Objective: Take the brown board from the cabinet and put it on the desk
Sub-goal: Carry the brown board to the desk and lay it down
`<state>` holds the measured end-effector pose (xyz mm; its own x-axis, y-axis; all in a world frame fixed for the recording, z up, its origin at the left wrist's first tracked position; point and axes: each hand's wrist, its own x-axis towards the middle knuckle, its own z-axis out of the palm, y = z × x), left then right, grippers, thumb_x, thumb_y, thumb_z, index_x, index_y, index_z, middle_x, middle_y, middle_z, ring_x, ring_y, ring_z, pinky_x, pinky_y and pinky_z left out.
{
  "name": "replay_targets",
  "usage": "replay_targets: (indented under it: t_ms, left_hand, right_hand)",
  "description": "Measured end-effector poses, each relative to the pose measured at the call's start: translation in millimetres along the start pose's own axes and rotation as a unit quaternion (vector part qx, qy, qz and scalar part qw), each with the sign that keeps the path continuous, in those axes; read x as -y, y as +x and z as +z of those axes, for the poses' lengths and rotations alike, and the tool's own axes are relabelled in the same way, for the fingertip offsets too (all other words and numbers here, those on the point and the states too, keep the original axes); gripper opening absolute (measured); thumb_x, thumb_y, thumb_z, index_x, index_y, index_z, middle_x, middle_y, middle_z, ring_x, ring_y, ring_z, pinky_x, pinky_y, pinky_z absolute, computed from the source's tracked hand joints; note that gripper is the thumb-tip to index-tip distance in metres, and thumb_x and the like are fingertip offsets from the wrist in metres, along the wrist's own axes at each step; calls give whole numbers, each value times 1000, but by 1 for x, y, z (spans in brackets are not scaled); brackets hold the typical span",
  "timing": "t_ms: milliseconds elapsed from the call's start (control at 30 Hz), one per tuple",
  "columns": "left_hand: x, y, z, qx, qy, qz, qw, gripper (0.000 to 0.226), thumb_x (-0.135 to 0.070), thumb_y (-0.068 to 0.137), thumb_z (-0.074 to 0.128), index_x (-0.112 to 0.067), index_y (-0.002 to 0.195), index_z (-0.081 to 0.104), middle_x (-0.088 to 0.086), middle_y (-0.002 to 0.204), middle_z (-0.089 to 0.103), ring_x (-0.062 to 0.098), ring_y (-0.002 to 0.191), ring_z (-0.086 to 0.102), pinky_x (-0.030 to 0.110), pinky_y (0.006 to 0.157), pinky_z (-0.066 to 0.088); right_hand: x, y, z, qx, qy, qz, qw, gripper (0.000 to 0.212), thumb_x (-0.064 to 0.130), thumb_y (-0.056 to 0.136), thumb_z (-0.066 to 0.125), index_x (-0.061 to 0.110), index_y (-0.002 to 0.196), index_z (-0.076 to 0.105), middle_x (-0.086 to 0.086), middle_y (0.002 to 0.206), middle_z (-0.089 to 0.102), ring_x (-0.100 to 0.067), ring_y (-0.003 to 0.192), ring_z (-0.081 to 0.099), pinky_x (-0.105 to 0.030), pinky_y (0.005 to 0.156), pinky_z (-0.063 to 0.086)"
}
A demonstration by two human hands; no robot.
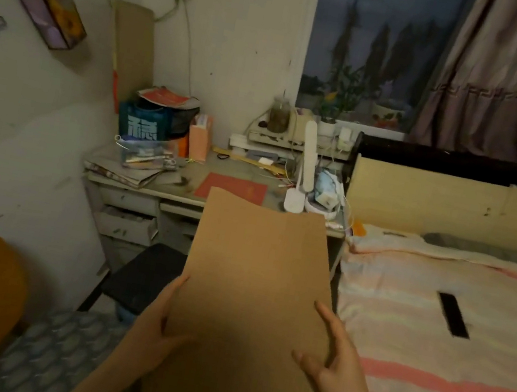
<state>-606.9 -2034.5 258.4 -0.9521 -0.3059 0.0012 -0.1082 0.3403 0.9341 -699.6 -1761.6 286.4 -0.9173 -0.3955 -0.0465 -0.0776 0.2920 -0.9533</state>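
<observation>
board in both hands, short of the surface

you're holding the brown board (258, 265) out in front of you, long way forward, one hand on each side edge near the end closest to you. your left hand (159, 320) is closed on the left edge, thumb lying on top of the board and fingers running along and under the rim. your right hand (334, 364) grips the right edge the same way, thumb on the top face, fingers stretched along the side.

the board is in the air and lies roughly flat. its far end overlaps the front edge of the surface (154, 189) in this view, but you can't tell whether it touches there. just past that far end a red booklet (232, 189) lies flat on the surface, and to its right stands a white lamp (303, 169). the left part of the surface is crowded: a stack of papers and magazines (126, 172) with a clear case on top, a blue bag (141, 127) behind them, and a pink box (198, 140).

a black stool (146, 276) stands below the board's left side, in front of the drawers. the bed (450, 333) with its striped blanket runs along your right, close beside the right hand.
</observation>
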Motion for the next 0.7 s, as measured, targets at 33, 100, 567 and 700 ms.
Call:
replay_targets:
  t_ms: [33,100,567,700]
  left_hand:
    - [0,20,-2,-3,-6,-7,1000,98,-44,55,80,-65,129,19,2,145,39,29,122,51,57,98,45]
    - [-2,60,-6,-17,-33,-33,999,94,-26,64,82,-66,126,24,0,141,43,27,116,55,54,94,50]
    - [60,381,-62,-25,-71,-108,991,95,-9,70,77,-44,139,22,-6,132,43,21,114,53,50,96,48]
    - [80,481,-90,-11,-44,-112,993,91,-7,74,73,-55,130,19,-4,133,40,23,115,51,49,96,49]
  right_hand:
    - [2,27,-2,11,1,1,1000,74,-3,74,70,33,129,38,29,108,44,14,90,52,-6,76,45]
    - [3,79,-3,28,2,6,1000,76,-2,73,71,33,131,38,20,112,51,8,94,54,-17,84,48]
    - [-7,423,56,63,-52,34,996,81,6,76,71,31,139,26,12,125,41,-9,116,43,-33,102,40]
    - [-9,519,86,56,-56,64,995,79,5,78,69,29,140,26,3,138,39,-19,128,38,-43,109,35]
